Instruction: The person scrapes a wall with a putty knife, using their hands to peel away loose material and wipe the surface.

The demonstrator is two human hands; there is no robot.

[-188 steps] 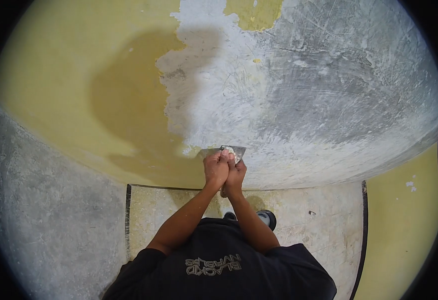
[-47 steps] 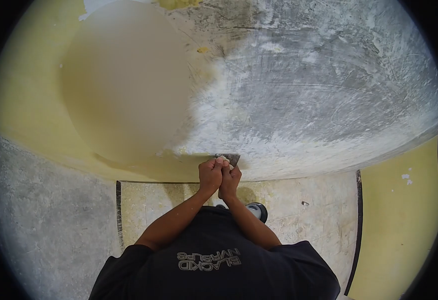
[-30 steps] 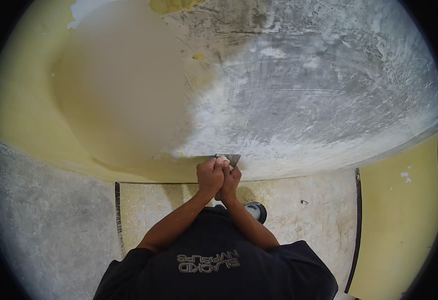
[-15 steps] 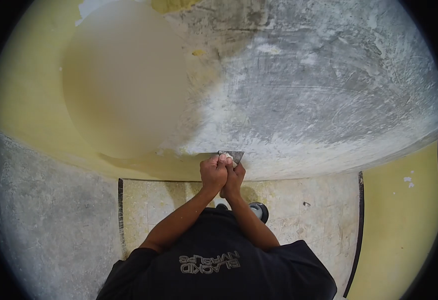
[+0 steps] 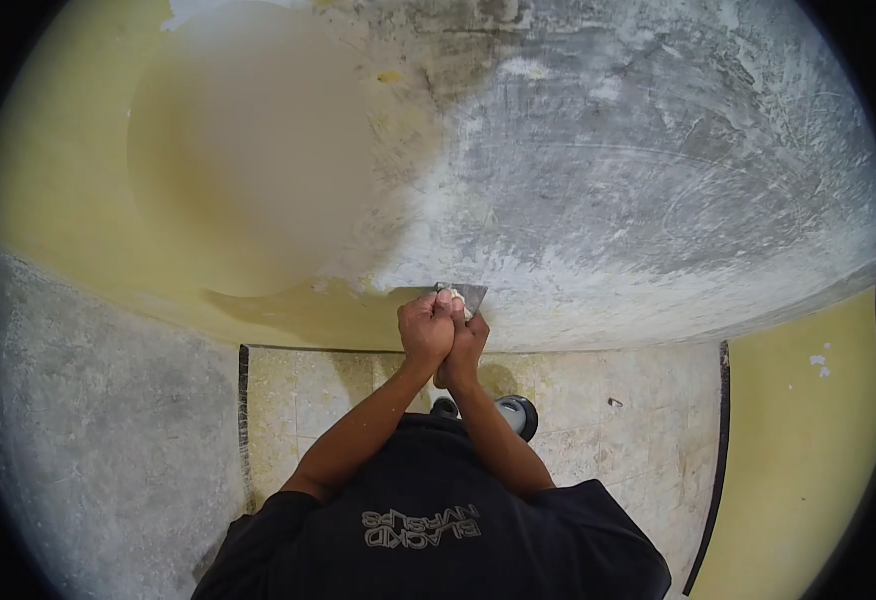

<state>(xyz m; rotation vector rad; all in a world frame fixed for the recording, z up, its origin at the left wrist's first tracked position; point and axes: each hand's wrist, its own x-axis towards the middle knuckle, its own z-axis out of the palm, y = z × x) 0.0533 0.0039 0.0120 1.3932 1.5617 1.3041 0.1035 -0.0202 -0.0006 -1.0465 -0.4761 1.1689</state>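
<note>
Both of my hands are together on a scraper (image 5: 474, 295) with a flat, dark trapezoid blade. Its blade is at the lower part of the wall (image 5: 598, 190), where bare grey plaster borders yellow paint. My left hand (image 5: 426, 327) is closed around the tool from the left, thumb up near the blade. My right hand (image 5: 467, 342) is closed on it from the right, pressed against the left. Whitish crumbs or paste show on the blade by my thumbs. Most of the handle is hidden by my fingers.
A pale, stained tiled floor (image 5: 578, 410) lies below the wall, with a small bit of debris (image 5: 614, 403). My shoe (image 5: 520, 415) shows beside my right forearm. Grey wall (image 5: 108, 400) stands at left, yellow wall (image 5: 798, 460) at right. A blurred patch covers the upper left.
The view has tilted slightly, so wall marks sit higher in the picture. My hands and the scraper also appear a little higher, with the same two-handed hold.
</note>
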